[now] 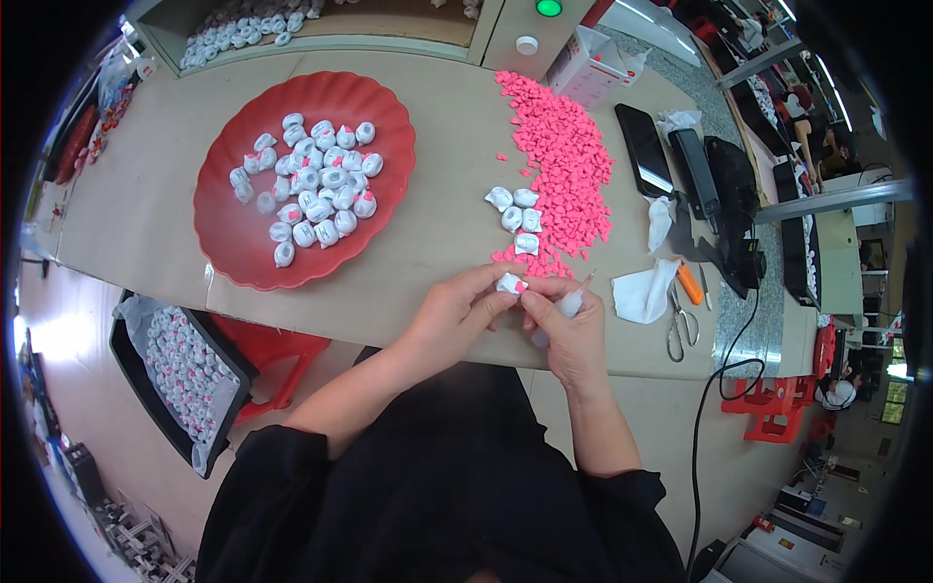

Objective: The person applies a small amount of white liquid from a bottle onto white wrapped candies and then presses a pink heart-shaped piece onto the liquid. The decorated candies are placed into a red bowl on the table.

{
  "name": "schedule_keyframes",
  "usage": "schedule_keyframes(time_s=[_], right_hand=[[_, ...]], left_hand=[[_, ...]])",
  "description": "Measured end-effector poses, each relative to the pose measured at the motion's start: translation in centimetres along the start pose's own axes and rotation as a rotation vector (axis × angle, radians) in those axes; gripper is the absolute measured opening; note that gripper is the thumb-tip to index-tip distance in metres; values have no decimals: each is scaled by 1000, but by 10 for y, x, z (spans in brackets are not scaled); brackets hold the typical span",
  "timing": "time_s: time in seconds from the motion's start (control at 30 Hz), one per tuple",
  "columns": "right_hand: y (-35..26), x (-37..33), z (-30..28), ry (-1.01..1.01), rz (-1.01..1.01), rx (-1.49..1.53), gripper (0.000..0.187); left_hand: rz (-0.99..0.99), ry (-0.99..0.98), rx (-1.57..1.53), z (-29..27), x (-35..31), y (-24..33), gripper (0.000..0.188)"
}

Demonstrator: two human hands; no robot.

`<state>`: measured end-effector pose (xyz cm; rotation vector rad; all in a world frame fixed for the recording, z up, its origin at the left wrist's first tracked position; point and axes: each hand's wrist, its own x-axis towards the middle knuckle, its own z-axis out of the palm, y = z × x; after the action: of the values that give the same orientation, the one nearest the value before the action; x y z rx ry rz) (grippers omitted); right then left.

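My left hand (449, 316) pinches a small white rounded piece (507, 283) between thumb and fingers. A pink bit shows on its right side, where the fingertips of my right hand (575, 345) meet it. Tucked in the right hand is a small translucent squeeze bottle (570, 303), its thin nozzle pointing up and away. Just beyond my hands lie several similar white pieces (513, 220) beside a spread of small pink pieces (562, 155). A red scalloped plate (219, 219) at the left holds many white pieces, some with pink bits.
Right of the pink pieces are a black phone (641, 146), a white cloth (637, 294), scissors (675, 335) and an orange-handled tool (690, 284). A white box (588, 68) stands behind. Below the table's left edge, a lined black tray (131, 345) sits near a red stool (296, 364).
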<state>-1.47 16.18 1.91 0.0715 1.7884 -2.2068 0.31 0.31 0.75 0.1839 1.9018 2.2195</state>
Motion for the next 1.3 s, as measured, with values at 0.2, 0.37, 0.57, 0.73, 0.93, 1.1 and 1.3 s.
schedule_keyframes(time_s=[0.2, 0.37, 0.57, 0.73, 0.93, 1.1, 1.3], right_hand=[[20, -6, 6, 36, -300, -82, 11], [26, -6, 3, 13, -431, -145, 12], [25, -7, 8, 60, -684, -347, 15], [29, -10, 11, 103, -753, -386, 17], [29, -10, 6, 85, -799, -361, 21], [28, -12, 4, 41, -623, -208, 17], [23, -10, 0, 71, -275, 89, 21]], left_hand=[[-60, -26, -54, 1, -2, 4, 29], [-14, -39, -41, 4, -4, 3, 29], [-43, -43, 48, 2, -4, 0, 28], [75, 22, 141, 4, -4, -11, 28], [274, 72, 425, 8, -8, -7, 30], [389, 150, 491, 12, -11, -11, 29], [446, 402, 679, -3, -19, 2, 27]])
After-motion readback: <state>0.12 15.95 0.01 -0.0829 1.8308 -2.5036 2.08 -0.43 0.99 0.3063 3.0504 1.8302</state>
